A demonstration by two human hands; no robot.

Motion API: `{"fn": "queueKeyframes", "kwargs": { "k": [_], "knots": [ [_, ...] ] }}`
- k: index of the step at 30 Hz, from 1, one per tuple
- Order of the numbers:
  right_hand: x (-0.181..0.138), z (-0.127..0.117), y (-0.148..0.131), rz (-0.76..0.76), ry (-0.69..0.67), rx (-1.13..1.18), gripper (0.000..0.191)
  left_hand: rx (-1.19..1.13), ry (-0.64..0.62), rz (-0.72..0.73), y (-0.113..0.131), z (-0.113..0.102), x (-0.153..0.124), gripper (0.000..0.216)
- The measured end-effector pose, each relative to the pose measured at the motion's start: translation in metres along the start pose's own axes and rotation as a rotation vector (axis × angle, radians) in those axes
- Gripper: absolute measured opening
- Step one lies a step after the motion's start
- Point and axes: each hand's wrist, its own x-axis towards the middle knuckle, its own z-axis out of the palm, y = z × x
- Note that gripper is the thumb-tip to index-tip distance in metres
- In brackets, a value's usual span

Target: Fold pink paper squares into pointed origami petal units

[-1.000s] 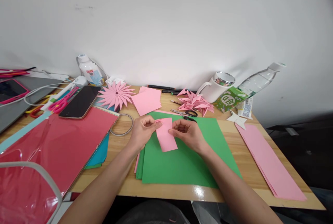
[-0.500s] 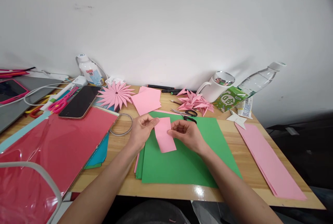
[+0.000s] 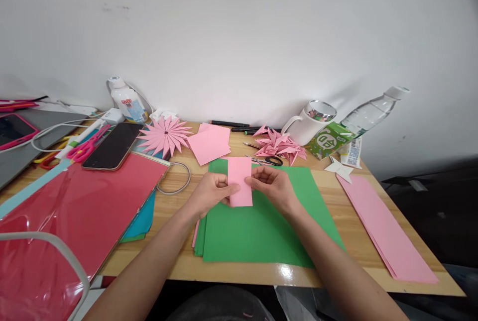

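Note:
A small pink paper rectangle stands upright between both hands, above a stack of green sheets. My left hand pinches its left edge with thumb and fingers. Its right edge is pinched by my right hand. A few loose pink squares lie just behind, next to a finished pink paper flower. A pile of folded pink petals and black-handled scissors sit behind my right hand.
Red sheets in a plastic sleeve cover the left, with a phone and pink scissors beyond. A white mug, green carton and water bottle stand at the back right. Long pink strips lie at the right edge.
The pink rectangle was tilted and lower over the green sheets; both hands have turned it upright and drawn closer together, gripping its two side edges.

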Motion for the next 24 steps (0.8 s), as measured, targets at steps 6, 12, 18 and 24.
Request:
{"fn": "queueKeyframes", "kwargs": {
  "k": [6, 12, 18, 24],
  "knots": [
    [-0.0008, 0.0011, 0.0005, 0.043, 0.020, 0.064, 0.038, -0.020, 0.001, -0.041, 0.0025, 0.0001, 0.0002, 0.031],
    [-0.0008, 0.0002, 0.0017, 0.064, 0.027, 0.072, 0.039, -0.009, -0.005, -0.056, 0.0012, -0.0012, 0.0014, 0.031],
    [-0.0016, 0.0008, 0.0004, 0.067, 0.033, 0.079, 0.040, -0.008, 0.010, -0.074, 0.0009, -0.0008, 0.0023, 0.037],
    [-0.0016, 0.0009, -0.0010, 0.039, 0.038, 0.070, 0.037, -0.009, 0.040, -0.044, 0.0013, 0.0011, 0.0019, 0.039]
  ]
}}
